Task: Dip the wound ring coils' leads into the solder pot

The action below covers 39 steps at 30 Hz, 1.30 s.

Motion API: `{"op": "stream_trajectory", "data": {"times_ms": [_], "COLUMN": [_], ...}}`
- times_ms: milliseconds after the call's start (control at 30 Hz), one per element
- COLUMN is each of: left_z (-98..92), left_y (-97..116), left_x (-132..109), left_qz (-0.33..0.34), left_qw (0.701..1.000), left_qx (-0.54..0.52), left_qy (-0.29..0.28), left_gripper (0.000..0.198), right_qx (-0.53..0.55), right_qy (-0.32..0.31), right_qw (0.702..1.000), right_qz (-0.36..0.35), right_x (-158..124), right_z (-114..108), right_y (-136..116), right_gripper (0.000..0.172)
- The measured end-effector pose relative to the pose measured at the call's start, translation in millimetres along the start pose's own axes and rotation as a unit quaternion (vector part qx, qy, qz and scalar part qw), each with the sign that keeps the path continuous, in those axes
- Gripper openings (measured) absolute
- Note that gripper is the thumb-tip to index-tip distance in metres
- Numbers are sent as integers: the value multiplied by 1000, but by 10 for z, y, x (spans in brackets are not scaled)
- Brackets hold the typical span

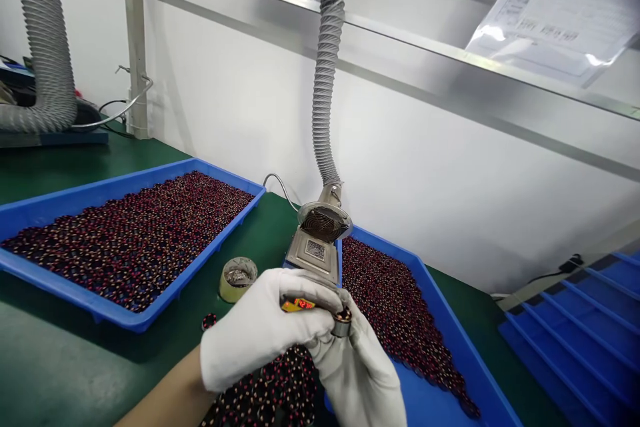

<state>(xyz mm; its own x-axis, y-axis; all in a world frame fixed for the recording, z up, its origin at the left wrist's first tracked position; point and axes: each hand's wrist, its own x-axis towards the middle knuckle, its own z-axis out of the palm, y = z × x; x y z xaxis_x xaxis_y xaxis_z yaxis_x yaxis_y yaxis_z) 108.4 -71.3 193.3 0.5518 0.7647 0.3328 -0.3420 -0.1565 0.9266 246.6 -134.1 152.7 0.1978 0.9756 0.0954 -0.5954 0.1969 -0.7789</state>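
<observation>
White-gloved left hand (260,327) pinching yellow meter with red readout (297,305), long axis pointing right at small metal cylinder (342,328), gripped upright in my right hand (360,373), both above blue tray's (453,320) left edge.

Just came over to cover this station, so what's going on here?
A person in white gloves is working at a green bench. The left hand grips a small yellow device with a red digital readout, and the right hand holds a small metal cylinder against it. A blue tray and a second blue tray, both full of small dark-red parts, sit on either side of a fume extractor nozzle.
</observation>
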Motion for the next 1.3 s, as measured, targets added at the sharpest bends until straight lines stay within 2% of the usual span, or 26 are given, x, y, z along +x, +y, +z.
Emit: {"op": "stream_trajectory", "data": {"times_ms": [100,200,300,333,400,467,533,600,700,733,800,900,967,1000,1100,1167,1200,1233,1300], "left_z": [63,30,-54,-68,-53,8,79,113,66,36,-7,34,121,165,215,169,136,106,81], "left_y": [-66,-79,-8,16,36,10,-41,-82,-76,-59,-27,-50,-121,-162,-232,-209,-184,-157,-123], "left_x": [-15,-51,-63,-57,-34,-15,-17,-41,-86,-92,-84,-41,-13,-3,12,17,19,21,21], "left_qz": [7,60,96,85,42,24,47,97,189,195,140,-11,-52,-55,-4,54,67,61,-1], "left_qw": [996,985,985,989,997,999,998,991,970,966,975,992,987,983,960,940,938,944,968], "left_qx": [-78,-145,-82,-42,21,21,-18,-67,-127,-134,-125,-113,-147,-173,-254,-289,-287,-272,-221], "left_qy": [30,71,117,110,61,27,42,67,89,102,116,51,22,31,118,173,183,177,123], "left_gripper": [16,12,12,16,22,21,18,18,14,11,9,28,27,24,20,19,19,20,25], "right_qx": [-29,-39,-51,-55,-57,-58,-62,-79,-153,-187,-252,-341,-389,-403,-415,-410,-407,-405,-405], "right_qy": [31,36,30,29,25,18,11,29,82,100,116,129,148,161,180,193,199,201,191], "right_qw": [999,998,998,997,997,996,994,985,952,933,884,798,746,730,715,715,713,712,711], "right_qz": [-34,-32,-36,-42,-53,-60,-92,-149,-253,-290,-375,-481,-519,-528,-533,-533,-534,-536,-542], "right_x": [9,26,36,36,34,39,57,82,101,97,77,34,11,4,0,9,14,18,21], "right_z": [-46,-75,-52,-37,-14,-12,-33,-57,-40,-16,51,153,198,213,241,247,245,239,217], "right_y": [44,59,25,13,6,30,73,107,111,109,124,229,321,358,388,351,326,304,274], "right_gripper": [32,35,31,29,28,28,29,31,29,27,28,34,37,39,41,41,40,40,40]}}
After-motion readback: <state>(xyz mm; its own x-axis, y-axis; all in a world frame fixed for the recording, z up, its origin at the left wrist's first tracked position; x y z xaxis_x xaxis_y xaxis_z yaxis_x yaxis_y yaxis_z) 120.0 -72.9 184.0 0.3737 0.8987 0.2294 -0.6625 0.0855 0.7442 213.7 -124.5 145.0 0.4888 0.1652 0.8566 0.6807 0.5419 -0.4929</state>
